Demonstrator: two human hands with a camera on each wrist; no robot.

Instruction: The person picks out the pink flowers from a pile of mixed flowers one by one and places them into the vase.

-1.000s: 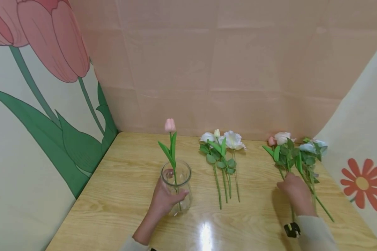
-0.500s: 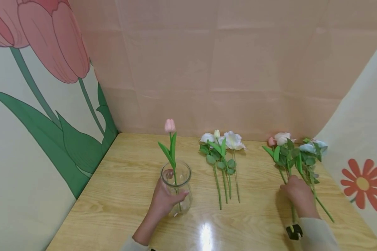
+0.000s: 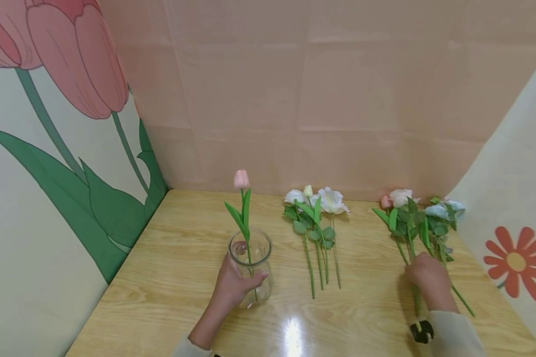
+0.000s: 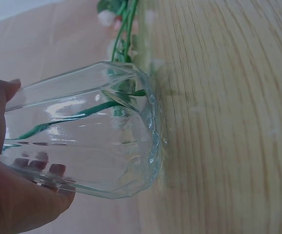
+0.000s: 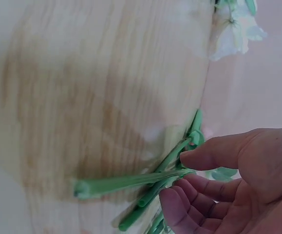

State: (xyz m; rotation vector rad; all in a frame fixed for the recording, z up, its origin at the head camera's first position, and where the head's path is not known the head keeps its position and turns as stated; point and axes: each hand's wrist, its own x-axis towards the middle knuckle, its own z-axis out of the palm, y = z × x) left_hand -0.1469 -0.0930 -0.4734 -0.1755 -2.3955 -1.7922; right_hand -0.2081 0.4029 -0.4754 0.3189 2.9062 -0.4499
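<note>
My left hand [image 3: 233, 283] grips a clear glass vase [image 3: 270, 285] from its left side, fingers behind and thumb across the front. One pink tulip [image 3: 241, 179] stands in the vase; its green stem [image 4: 82, 114] shows through the faceted glass in the left wrist view. On the right, my right hand [image 3: 429, 277] is over the stems of a flower pile. Its thumb and forefinger pinch a green flower stem [image 5: 121, 183], the cut end sticking out towards the camera. Up from the hand are a pale pink rose [image 3: 402, 197], a pink tulip bud [image 3: 386, 202] and pale blue flowers [image 3: 437, 210].
Between the hands, several white flowers [image 3: 332, 201] lie on the wooden table [image 3: 183, 238], stems towards me. A plain pinkish backdrop [image 3: 295, 99] rises behind the table. Printed cloths flank it: large tulips [image 3: 71, 59] at left, a red flower [image 3: 515, 260] at right.
The right hand has slid slightly towards me and to the right along the stems. My left hand, the vase and its tulip stay put.
</note>
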